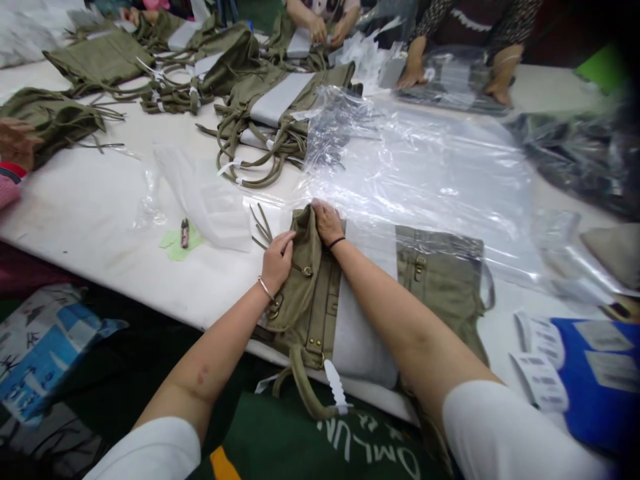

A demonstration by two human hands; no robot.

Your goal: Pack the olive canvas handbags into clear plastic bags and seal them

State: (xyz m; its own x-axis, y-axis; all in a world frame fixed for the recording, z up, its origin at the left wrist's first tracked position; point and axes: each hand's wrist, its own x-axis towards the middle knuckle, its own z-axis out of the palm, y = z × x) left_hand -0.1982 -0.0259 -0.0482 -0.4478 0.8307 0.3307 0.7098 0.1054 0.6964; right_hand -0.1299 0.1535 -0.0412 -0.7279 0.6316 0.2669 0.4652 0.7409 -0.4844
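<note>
Hands first: I had both of them on the olive canvas bag (310, 293) lying at the near edge of the white counter (100, 200). My left hand (277, 260) pinched a fold of the bag's upper flap, grip clamped on the cloth with the fingers curled over the edge. My right hand (327, 223) sat just beyond it at the top of the same fold, fingers pressed together on the fabric, a dark band on that wrist. A grey cardboard insert (357, 333) showed under my right forearm, and the far half of the bag (440, 273) lay to its right with brass fittings on it. The bag's strap (305, 387) looped off the counter edge toward me, a white plastic tag (336, 387) hanging beside it.

Clear plastic sheeting (425, 173) spread across the counter just past my hands, touching the bag's far side. Off to the left, a small pair of snips (185, 232) rested on a green scrap, well apart from my hands. More olive bags (270, 107) were piled further back. Across the counter, another person's hands (415, 70) pressed down on a wrapped bundle, and a second pair (317, 28) worked at the far end. White labels (540, 373) lay near the right edge.
</note>
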